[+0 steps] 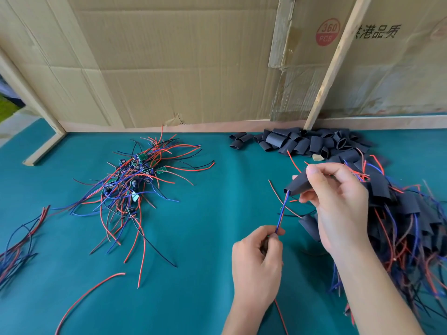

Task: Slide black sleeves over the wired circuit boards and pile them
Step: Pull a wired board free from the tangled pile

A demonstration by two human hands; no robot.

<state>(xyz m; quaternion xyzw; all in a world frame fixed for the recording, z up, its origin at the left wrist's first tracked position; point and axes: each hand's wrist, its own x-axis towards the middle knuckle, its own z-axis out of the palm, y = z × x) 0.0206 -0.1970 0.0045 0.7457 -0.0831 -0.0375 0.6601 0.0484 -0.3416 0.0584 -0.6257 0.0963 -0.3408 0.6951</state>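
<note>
Sleeve [298, 183] pinched in right hand [338, 201], centre-right above table [193, 274]. Wires [281, 213] leaving its near end pinched by left hand [258, 257]. Board presumably inside, unseen. Wires best pulled straight, sleeve kept open, then unit laid on right pile [411, 213].

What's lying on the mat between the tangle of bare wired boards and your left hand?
In the head view, only bare green mat lies between the unsleeved board pile and the left hand.
</note>
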